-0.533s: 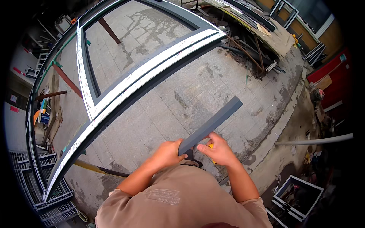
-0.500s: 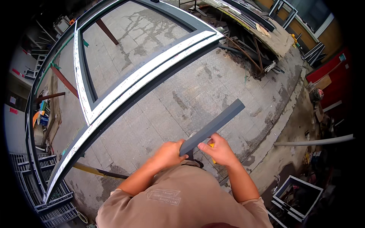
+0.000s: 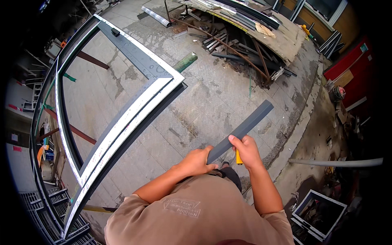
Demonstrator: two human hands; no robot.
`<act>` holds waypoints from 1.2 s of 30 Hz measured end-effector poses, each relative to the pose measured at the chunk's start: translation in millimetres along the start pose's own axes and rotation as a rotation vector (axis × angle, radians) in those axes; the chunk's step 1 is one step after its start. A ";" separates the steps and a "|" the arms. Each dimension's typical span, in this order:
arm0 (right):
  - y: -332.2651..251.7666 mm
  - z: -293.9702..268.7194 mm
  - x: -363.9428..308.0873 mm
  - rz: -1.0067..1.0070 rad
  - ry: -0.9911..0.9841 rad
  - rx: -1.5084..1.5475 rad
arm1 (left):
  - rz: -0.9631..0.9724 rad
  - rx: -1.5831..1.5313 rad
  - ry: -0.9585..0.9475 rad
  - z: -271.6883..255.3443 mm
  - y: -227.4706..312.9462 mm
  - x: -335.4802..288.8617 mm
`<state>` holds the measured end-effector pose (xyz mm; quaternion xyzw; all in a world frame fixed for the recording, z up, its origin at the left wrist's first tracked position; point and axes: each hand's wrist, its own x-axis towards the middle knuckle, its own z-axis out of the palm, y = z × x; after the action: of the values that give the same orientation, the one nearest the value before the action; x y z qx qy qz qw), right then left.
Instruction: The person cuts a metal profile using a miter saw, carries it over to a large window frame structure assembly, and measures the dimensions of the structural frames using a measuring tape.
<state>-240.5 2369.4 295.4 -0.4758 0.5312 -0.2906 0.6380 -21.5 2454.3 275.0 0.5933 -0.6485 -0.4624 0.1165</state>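
A straight dark grey profile strip (image 3: 249,124) slants up and to the right in front of my body. My left hand (image 3: 197,161) is closed round its near end. Farther along the strip, my right hand (image 3: 246,150) grips it with the thumb laid on top. A yellow tool handle (image 3: 239,157) shows below that same hand, held within the fingers; the rest of it is hidden. To the left lies a large window frame (image 3: 126,116) of grey profile with white film strips, raised off the floor and apart from both hands.
Rusty brown bars (image 3: 83,134) and a green tube (image 3: 185,62) run beneath the frame. A workbench (image 3: 261,36) stands at the far right, offcuts heaped under it. At right are a pale pipe (image 3: 335,162) and a small white-edged frame (image 3: 320,214).
The view has shifted, so more of the large frame's far corner shows. The strip and both hands now sit slightly farther right. More of the yellow handle is visible under my right hand.
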 end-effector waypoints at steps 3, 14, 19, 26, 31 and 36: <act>-25.4 -50.0 69.4 -0.029 0.008 0.024 | 0.010 -0.031 0.016 -4.4 11.1 63.3; -113.9 -185.1 312.7 -0.078 -0.052 -0.089 | -0.176 -0.207 0.217 17.9 -25.0 208.1; -119.9 -196.3 451.3 -0.012 -0.219 -0.325 | -0.388 -0.102 0.302 23.5 -69.9 285.5; 40.2 -339.1 625.3 0.174 -0.183 -1.002 | -0.684 -0.202 0.250 -43.1 -110.6 398.8; 90.2 -456.3 648.6 0.403 -0.587 -1.459 | -0.876 -0.343 0.326 -73.0 -138.1 449.3; 61.9 -424.0 722.2 0.173 -0.844 -1.477 | -1.026 -0.493 0.419 -80.7 -162.6 501.0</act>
<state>-460.7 1633.4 -43.8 -0.7957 0.3367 0.3816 0.3285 7.8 1998.9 -0.2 0.8640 -0.1169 -0.4699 0.1380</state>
